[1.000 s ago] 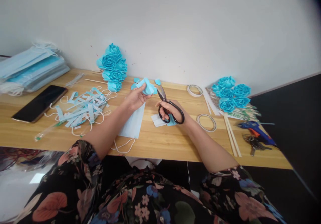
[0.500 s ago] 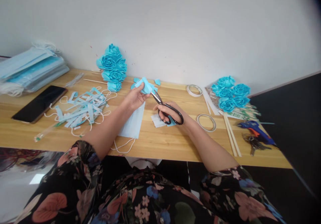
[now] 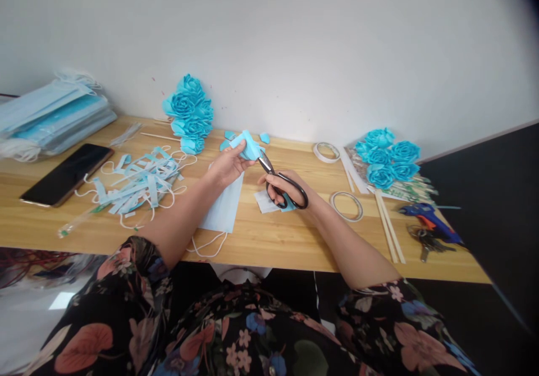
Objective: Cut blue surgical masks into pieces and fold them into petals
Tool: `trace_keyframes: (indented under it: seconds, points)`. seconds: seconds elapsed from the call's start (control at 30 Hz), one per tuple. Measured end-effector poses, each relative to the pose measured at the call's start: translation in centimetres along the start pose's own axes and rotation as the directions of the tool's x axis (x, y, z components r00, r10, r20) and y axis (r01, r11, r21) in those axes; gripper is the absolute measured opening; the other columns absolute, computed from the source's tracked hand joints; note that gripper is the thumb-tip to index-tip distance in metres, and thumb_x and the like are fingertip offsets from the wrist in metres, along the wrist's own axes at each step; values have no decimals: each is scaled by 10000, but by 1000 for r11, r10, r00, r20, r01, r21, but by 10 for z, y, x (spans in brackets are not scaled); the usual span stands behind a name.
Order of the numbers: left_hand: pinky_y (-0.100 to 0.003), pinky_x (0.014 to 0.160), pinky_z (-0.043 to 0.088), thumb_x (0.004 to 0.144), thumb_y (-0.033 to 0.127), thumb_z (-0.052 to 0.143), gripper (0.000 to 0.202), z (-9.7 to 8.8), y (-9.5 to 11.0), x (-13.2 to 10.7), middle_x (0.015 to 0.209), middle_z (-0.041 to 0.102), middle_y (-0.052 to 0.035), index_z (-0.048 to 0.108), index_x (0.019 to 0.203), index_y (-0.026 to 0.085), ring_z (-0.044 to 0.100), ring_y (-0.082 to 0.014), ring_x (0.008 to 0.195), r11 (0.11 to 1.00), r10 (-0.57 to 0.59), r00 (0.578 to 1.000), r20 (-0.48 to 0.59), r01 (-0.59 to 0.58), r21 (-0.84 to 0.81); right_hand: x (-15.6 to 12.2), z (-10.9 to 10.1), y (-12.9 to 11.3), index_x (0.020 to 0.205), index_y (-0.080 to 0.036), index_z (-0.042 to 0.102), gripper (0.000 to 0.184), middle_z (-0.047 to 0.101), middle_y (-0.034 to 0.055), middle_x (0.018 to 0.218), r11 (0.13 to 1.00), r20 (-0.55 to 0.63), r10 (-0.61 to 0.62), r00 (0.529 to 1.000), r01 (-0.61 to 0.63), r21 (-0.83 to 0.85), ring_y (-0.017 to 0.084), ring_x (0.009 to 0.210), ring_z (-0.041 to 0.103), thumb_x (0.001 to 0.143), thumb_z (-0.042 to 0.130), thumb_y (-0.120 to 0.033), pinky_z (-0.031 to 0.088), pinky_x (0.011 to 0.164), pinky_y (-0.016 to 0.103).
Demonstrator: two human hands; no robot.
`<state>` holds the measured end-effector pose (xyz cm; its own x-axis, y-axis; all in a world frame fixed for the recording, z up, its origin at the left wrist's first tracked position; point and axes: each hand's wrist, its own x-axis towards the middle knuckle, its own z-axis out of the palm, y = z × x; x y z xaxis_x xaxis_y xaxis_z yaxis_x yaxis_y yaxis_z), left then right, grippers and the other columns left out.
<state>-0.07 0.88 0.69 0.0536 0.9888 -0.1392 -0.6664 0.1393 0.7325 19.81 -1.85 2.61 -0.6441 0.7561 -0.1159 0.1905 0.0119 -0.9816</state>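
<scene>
Pinched in my left hand [image 3: 231,164] is a small piece of light blue mask fabric [image 3: 250,145], held above the table. My right hand [image 3: 280,188] grips the black handles of a pair of scissors [image 3: 293,191], and the blades meet the right edge of the fabric. Several cut blue pieces [image 3: 264,138] lie behind my left hand. Beneath that hand rests a flat face mask [image 3: 222,207] with its ear loop towards me. White and blue cut pieces [image 3: 266,202] lie under the scissors.
At left are a mask stack [image 3: 54,118], a phone [image 3: 67,174] and a heap of cut strips [image 3: 143,182]. Blue fabric roses [image 3: 189,109] stand against the wall; more roses [image 3: 389,157] lie right. Tape rolls [image 3: 346,206], sticks [image 3: 389,227], a glue gun [image 3: 432,221] and keys [image 3: 427,244] sit at right.
The fabric piece has shifted slightly to the right and turned in my left hand. The scissor blades now sit closer together at its edge, with my right hand nearly still.
</scene>
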Motion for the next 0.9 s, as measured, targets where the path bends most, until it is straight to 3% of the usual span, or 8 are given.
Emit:
trace_keyframes:
  seconds: [0.17, 0.37, 0.67, 0.9]
  points:
    - [-180, 591, 574, 942, 234, 632, 139, 0, -4, -1, 779, 761, -51, 680, 906, 109, 701, -105, 607, 1000, 3, 996, 88, -5, 28, 1, 0, 2, 985, -119, 687, 513, 611, -16, 591, 1000, 13, -7, 1000, 7, -5, 73, 420, 497, 864, 610, -612, 414, 413, 195]
    - [-168, 616, 581, 935, 242, 647, 131, -1, -2, 1, 757, 760, -39, 664, 920, 113, 708, -98, 609, 998, 11, 1000, -17, -12, -62, 3, -1, 9, 967, -130, 681, 497, 602, -24, 570, 990, -5, -14, 1000, 15, 142, 73, 404, 466, 858, 622, -611, 455, 439, 215]
    - [-153, 514, 525, 967, 238, 595, 159, 0, 0, 1, 712, 744, -26, 652, 870, 126, 688, -99, 572, 998, -20, 999, -26, 18, -59, 5, -4, 7, 957, -146, 664, 513, 535, -47, 524, 926, 133, 82, 988, -124, 356, 67, 367, 356, 861, 578, -643, 484, 433, 227]
    - [-147, 516, 522, 950, 288, 630, 171, -2, 0, 0, 724, 748, -23, 650, 872, 137, 682, -89, 569, 998, 5, 1000, 23, -4, -56, 3, -9, 4, 1040, -126, 666, 578, 530, -41, 511, 885, 251, 95, 963, -197, 421, 78, 345, 354, 947, 430, -645, 471, 413, 240]
